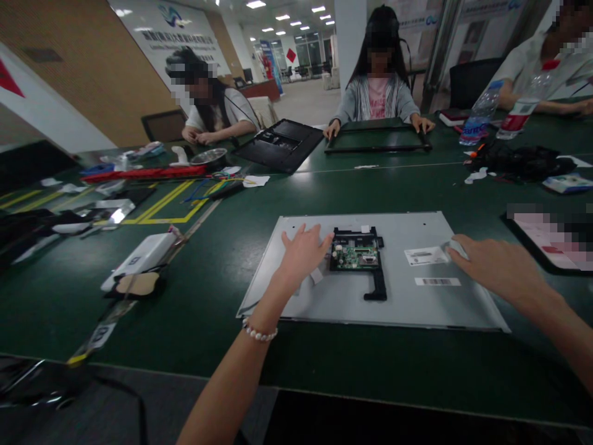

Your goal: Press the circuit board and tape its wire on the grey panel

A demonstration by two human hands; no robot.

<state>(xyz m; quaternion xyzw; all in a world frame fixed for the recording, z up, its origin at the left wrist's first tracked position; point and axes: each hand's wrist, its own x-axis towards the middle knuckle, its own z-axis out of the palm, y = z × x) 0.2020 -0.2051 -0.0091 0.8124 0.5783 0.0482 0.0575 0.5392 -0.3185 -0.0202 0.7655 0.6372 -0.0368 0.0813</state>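
You are laying your left hand [303, 250], fingers spread wide, on the bare display panel [417, 303] lying on the worktop [324, 185]. Its circuit board [356, 256] is still sitting mounted. Your right hand [491, 266] is touching the panel's right side, and I cannot tell its grip.

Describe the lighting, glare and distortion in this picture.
Head view: ceiling lights blow out; the green table carries a soft sheen; the grey panel under the left hand and right hand is evenly lit and sharp; table edges bow, wide-angle.
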